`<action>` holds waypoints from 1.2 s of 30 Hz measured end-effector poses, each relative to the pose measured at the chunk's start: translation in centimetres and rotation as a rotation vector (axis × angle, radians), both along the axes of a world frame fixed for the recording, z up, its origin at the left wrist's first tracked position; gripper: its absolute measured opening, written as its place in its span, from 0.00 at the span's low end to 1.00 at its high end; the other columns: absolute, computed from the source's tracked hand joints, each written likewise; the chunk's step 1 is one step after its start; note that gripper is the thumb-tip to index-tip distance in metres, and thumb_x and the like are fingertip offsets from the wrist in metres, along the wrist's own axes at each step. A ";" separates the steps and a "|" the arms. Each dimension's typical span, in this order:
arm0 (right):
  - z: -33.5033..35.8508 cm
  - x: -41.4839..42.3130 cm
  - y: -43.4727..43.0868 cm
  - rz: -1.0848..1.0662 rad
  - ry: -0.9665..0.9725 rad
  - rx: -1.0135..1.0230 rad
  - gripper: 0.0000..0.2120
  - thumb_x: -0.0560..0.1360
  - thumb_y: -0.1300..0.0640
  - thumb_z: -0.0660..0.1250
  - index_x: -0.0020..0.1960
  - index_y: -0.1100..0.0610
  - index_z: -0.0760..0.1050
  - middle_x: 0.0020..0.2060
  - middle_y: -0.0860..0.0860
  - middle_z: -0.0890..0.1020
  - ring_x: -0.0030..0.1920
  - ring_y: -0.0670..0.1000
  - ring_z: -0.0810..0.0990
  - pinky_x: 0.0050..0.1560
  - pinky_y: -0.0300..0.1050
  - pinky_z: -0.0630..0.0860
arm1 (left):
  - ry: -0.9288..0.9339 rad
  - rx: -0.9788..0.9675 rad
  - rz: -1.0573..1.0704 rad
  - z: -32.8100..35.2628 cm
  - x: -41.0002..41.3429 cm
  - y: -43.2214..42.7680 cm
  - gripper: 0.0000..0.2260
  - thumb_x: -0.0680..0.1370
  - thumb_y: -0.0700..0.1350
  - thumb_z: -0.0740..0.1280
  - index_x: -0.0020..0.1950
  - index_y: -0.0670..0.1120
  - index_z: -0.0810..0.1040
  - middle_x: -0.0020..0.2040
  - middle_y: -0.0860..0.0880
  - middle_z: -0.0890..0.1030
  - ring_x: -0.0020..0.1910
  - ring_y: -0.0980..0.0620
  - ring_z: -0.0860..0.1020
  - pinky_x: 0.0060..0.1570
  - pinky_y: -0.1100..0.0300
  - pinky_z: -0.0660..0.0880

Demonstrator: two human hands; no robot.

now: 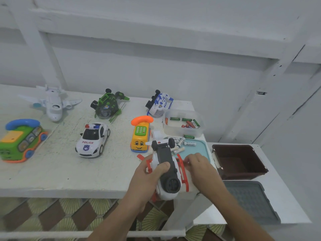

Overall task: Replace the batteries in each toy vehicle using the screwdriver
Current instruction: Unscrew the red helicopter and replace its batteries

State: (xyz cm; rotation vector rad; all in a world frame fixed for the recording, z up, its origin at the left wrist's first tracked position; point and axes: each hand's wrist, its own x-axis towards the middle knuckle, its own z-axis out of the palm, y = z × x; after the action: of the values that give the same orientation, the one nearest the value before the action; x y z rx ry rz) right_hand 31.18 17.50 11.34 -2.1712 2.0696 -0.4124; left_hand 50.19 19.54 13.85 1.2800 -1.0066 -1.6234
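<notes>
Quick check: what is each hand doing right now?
Left hand: closed around the upturned red-and-white toy vehicle.
Right hand: fingers curled at the toy's red side rail; anything pinched cannot be told.

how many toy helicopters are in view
3: a green helicopter at the table's back centre, a blue-and-white helicopter back right, and a red-and-white helicopter upside down in both hands.

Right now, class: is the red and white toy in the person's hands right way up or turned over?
Turned over. The red and white toy shows its dark underside and wheels facing up, gripped by the left hand.
</notes>
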 end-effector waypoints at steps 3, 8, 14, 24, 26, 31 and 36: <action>3.7 -0.3 0.0 -0.130 -0.409 -0.061 0.02 0.81 0.53 0.60 0.49 0.49 0.67 0.43 0.44 0.77 0.41 0.45 0.77 0.37 0.39 0.71 | -0.002 0.001 -0.002 0.1 0.2 0.0 0.10 0.78 0.46 0.70 0.58 0.56 0.77 0.47 0.51 0.87 0.45 0.50 0.86 0.47 0.43 0.83; 8.9 1.8 1.3 0.076 -0.932 -0.539 0.19 0.78 0.65 0.64 0.58 0.42 0.65 0.46 0.50 0.80 0.48 0.49 0.80 0.49 0.39 0.79 | -0.023 0.016 0.014 -0.2 0.1 0.0 0.12 0.77 0.48 0.70 0.59 0.56 0.77 0.49 0.50 0.86 0.47 0.49 0.85 0.50 0.42 0.82; 9.3 4.1 1.6 0.300 -0.951 -0.615 0.32 0.77 0.66 0.63 0.68 0.33 0.58 0.53 0.60 0.77 0.52 0.54 0.80 0.52 0.49 0.81 | -0.027 0.010 0.008 -0.3 -0.1 -0.1 0.11 0.77 0.48 0.70 0.58 0.57 0.77 0.48 0.52 0.86 0.45 0.52 0.86 0.49 0.44 0.83; 8.2 4.4 0.6 0.276 -0.897 -0.625 0.33 0.77 0.67 0.64 0.65 0.32 0.60 0.54 0.58 0.76 0.52 0.54 0.81 0.51 0.47 0.81 | -0.044 0.024 0.017 -0.6 -0.3 -0.5 0.13 0.76 0.52 0.72 0.59 0.58 0.76 0.51 0.51 0.85 0.49 0.50 0.85 0.51 0.43 0.82; 8.1 4.5 0.5 0.282 -0.906 -0.629 0.33 0.77 0.68 0.64 0.65 0.33 0.60 0.52 0.57 0.76 0.51 0.53 0.80 0.50 0.47 0.81 | -0.045 0.026 0.024 -0.7 -0.3 -0.7 0.14 0.75 0.52 0.72 0.59 0.58 0.76 0.51 0.51 0.85 0.50 0.50 0.84 0.51 0.43 0.82; 8.2 4.4 0.1 0.289 -0.911 -0.668 0.32 0.76 0.68 0.65 0.66 0.36 0.60 0.54 0.55 0.76 0.52 0.52 0.81 0.50 0.41 0.80 | -0.059 0.016 0.019 -0.9 -0.1 -1.0 0.15 0.75 0.52 0.72 0.61 0.57 0.76 0.52 0.53 0.85 0.50 0.51 0.85 0.53 0.45 0.82; 7.7 4.5 -0.1 0.299 -0.938 -0.633 0.31 0.77 0.67 0.64 0.66 0.35 0.61 0.52 0.57 0.76 0.50 0.53 0.81 0.49 0.45 0.81 | -0.067 0.013 0.008 -0.9 -0.1 -1.2 0.13 0.75 0.52 0.71 0.59 0.57 0.78 0.48 0.56 0.86 0.46 0.56 0.85 0.52 0.52 0.82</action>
State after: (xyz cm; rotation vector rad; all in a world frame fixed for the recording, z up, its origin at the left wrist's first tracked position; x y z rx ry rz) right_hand 35.63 17.39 19.07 -1.8621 1.1511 -1.7946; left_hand 50.06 18.32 12.93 1.3531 -1.0312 -1.5933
